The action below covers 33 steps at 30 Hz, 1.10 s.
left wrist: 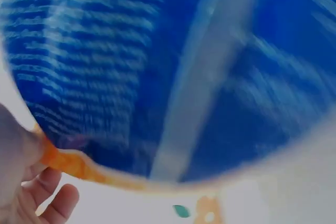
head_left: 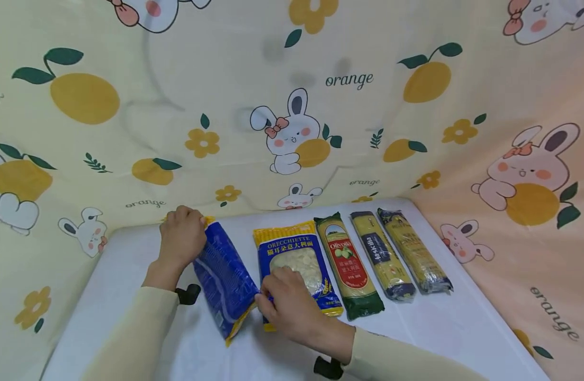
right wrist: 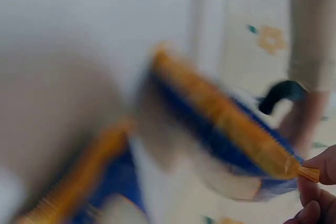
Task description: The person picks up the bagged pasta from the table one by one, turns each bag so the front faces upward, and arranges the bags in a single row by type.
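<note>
A blue pasta bag (head_left: 226, 278) with yellow ends is tilted up off the white table, its printed back toward the head camera. My left hand (head_left: 182, 233) grips its far yellow end; the left wrist view shows that edge between thumb and fingers (left wrist: 59, 203). With thumb and fingertips, my right hand (head_left: 292, 304) pinches the bag's near right corner, and the right wrist view shows this yellow corner (right wrist: 308, 173) between the fingers. Under the right hand lies an orecchiette bag (head_left: 268, 248), partly hidden by it.
Right of the orecchiette bag lie a green and red Olivolia pasta pack (head_left: 351, 264), a pasta pack with a dark blue label (head_left: 381, 254) and another golden pack (head_left: 413, 248), side by side on the white table (head_left: 187, 349). A patterned cloth (head_left: 225, 121) hangs behind.
</note>
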### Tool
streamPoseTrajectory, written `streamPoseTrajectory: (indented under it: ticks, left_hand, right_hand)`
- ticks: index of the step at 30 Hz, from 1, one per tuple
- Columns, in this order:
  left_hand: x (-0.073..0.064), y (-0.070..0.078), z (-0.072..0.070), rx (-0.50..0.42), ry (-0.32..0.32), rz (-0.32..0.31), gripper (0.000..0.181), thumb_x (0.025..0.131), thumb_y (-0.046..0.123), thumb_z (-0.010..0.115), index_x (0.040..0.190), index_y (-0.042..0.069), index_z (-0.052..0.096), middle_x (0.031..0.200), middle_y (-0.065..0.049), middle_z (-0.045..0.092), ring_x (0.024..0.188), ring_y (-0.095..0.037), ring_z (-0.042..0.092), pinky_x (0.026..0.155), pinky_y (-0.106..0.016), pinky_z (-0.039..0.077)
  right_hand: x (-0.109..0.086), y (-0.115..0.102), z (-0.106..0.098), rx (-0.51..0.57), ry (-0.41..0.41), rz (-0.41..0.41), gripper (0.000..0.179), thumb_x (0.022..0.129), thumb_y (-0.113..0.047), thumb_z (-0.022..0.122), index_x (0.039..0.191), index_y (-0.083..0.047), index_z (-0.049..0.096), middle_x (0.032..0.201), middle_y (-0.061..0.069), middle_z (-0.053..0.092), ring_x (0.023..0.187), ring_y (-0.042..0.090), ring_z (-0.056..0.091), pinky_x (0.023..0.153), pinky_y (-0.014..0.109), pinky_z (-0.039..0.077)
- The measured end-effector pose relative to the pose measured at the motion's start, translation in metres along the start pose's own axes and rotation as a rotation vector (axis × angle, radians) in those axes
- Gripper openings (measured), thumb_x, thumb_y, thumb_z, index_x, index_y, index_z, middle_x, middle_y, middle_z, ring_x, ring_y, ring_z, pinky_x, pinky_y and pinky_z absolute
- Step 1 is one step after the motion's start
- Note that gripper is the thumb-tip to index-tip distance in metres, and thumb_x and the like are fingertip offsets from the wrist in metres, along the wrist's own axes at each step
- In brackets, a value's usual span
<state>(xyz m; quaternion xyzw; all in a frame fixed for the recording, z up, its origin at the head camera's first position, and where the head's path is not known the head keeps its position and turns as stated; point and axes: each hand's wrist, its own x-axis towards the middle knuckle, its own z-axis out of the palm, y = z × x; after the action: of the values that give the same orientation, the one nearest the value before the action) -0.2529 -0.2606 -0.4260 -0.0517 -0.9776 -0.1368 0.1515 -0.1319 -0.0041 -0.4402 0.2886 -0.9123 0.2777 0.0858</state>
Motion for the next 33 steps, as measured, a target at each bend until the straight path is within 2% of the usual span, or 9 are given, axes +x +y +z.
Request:
streamPoseTrajectory:
  ticks: [3, 5, 11, 17, 20, 26, 30, 33]
  left_hand:
    - [0.003, 0.005, -0.01, -0.023, 0.036, -0.016, 0.025, 0.103, 0.016, 0.045, 0.105, -0.003, 0.061, 0.117, -0.023, 0.051, 0.111, -0.045, 0.044, 0.092, -0.067, 0.035]
    - [0.003, 0.006, -0.011, 0.01, 0.036, -0.007, 0.024, 0.102, 0.016, 0.047, 0.107, -0.003, 0.061, 0.117, -0.023, 0.051, 0.111, -0.045, 0.044, 0.094, -0.067, 0.035]
    - [-0.001, 0.003, -0.005, 0.13, -0.001, 0.055, 0.02, 0.098, 0.014, 0.054, 0.107, -0.001, 0.065, 0.111, -0.021, 0.052, 0.108, -0.045, 0.044, 0.095, -0.07, 0.03]
    - [0.001, 0.003, -0.004, 0.193, 0.034, 0.149, 0.016, 0.092, 0.007, 0.059, 0.105, 0.0, 0.065, 0.106, -0.017, 0.054, 0.109, -0.043, 0.044, 0.101, -0.071, 0.024]
    - [0.0, 0.002, -0.005, 0.213, 0.027, 0.162, 0.015, 0.092, 0.008, 0.059, 0.105, 0.001, 0.064, 0.105, -0.016, 0.054, 0.109, -0.042, 0.044, 0.102, -0.071, 0.023]
    - [-0.001, 0.004, -0.01, 0.196, 0.001, 0.131, 0.017, 0.094, 0.014, 0.058, 0.103, 0.002, 0.066, 0.105, -0.016, 0.056, 0.108, -0.042, 0.043, 0.101, -0.071, 0.02]
    - [0.002, 0.015, -0.013, 0.183, 0.01, 0.053, 0.041, 0.101, 0.036, 0.049, 0.1, 0.002, 0.07, 0.103, -0.019, 0.059, 0.108, -0.044, 0.044, 0.098, -0.072, 0.022]
    - [0.003, 0.024, -0.014, 0.227, -0.009, -0.01, 0.056, 0.098, 0.052, 0.049, 0.101, 0.0, 0.071, 0.099, -0.022, 0.06, 0.106, -0.046, 0.046, 0.094, -0.072, 0.025]
  right_hand:
    - [0.007, -0.006, -0.018, -0.055, 0.102, -0.067, 0.017, 0.093, -0.028, 0.062, 0.079, -0.023, 0.055, 0.081, -0.012, 0.042, 0.083, 0.008, 0.04, 0.078, 0.027, 0.033]
    - [0.008, -0.009, -0.024, -0.095, 0.139, -0.106, 0.016, 0.093, -0.028, 0.061, 0.079, -0.023, 0.055, 0.082, -0.012, 0.042, 0.085, 0.009, 0.04, 0.08, 0.027, 0.033]
    - [0.007, -0.009, -0.019, -0.14, 0.134, -0.156, 0.016, 0.092, -0.029, 0.062, 0.078, -0.022, 0.057, 0.079, -0.012, 0.041, 0.081, 0.007, 0.038, 0.078, 0.026, 0.031]
    - [0.006, -0.004, -0.014, -0.17, 0.175, -0.173, 0.014, 0.09, -0.03, 0.061, 0.079, -0.022, 0.057, 0.079, -0.011, 0.041, 0.08, 0.009, 0.039, 0.077, 0.027, 0.03]
    - [0.006, -0.002, -0.013, -0.199, 0.166, -0.181, 0.015, 0.092, -0.033, 0.059, 0.081, -0.023, 0.057, 0.081, -0.011, 0.041, 0.082, 0.01, 0.039, 0.078, 0.028, 0.03]
    - [0.007, -0.003, -0.013, -0.269, 0.149, -0.216, 0.016, 0.093, -0.03, 0.057, 0.08, -0.022, 0.055, 0.08, -0.009, 0.042, 0.081, 0.012, 0.038, 0.078, 0.03, 0.031]
    - [0.007, -0.006, -0.012, -0.295, 0.148, -0.236, 0.015, 0.093, -0.029, 0.058, 0.081, -0.021, 0.055, 0.079, -0.009, 0.042, 0.08, 0.013, 0.038, 0.077, 0.03, 0.031]
    - [0.007, -0.01, -0.009, -0.309, 0.137, -0.253, 0.014, 0.093, -0.031, 0.058, 0.082, -0.021, 0.056, 0.078, -0.009, 0.042, 0.08, 0.012, 0.038, 0.075, 0.029, 0.03]
